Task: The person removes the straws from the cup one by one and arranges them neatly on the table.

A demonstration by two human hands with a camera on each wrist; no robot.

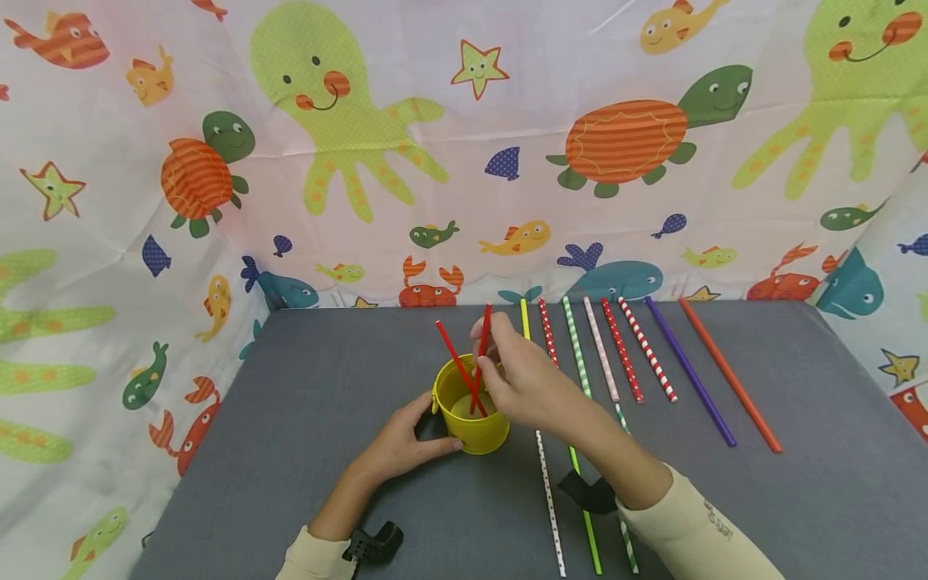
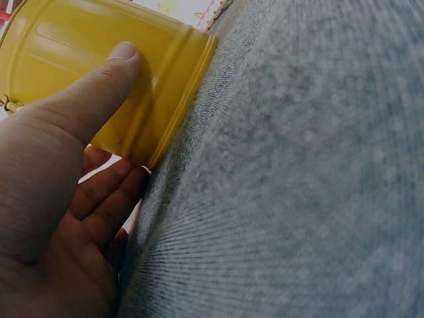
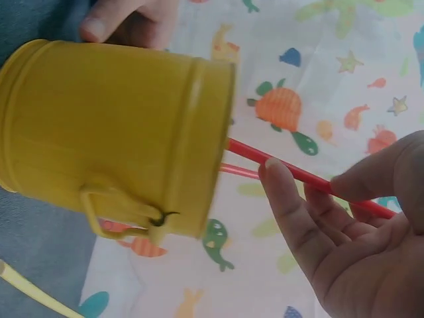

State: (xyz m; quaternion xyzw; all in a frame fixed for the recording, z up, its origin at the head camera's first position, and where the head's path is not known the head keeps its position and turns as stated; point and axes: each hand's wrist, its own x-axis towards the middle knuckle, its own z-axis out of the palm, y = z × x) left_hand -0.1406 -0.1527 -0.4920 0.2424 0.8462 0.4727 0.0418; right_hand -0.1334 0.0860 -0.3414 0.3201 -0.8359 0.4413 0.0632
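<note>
A small yellow metal bucket [image 1: 477, 435] stands upright on the grey tabletop. My left hand [image 1: 406, 441] holds it low on its left side, the thumb [image 2: 99, 93] lying along the wall and the fingers round the other side near the base. My right hand [image 1: 524, 379] is over the bucket's right rim and pinches a red straw [image 3: 305, 175] between thumb and fingertips. That straw's lower end is inside the bucket. A second red straw [image 1: 452, 348] leans to the left in the bucket, crossing the held one low down.
Behind and right of my right hand lies a row of straws, among them a red-white striped straw [image 1: 648, 349], a purple straw [image 1: 689, 369] and an orange straw [image 1: 731, 375]. Nearer lie a dotted white straw [image 1: 550, 503] and a lime straw [image 1: 591, 536]. A sea-animal cloth [image 1: 464, 145] hangs behind.
</note>
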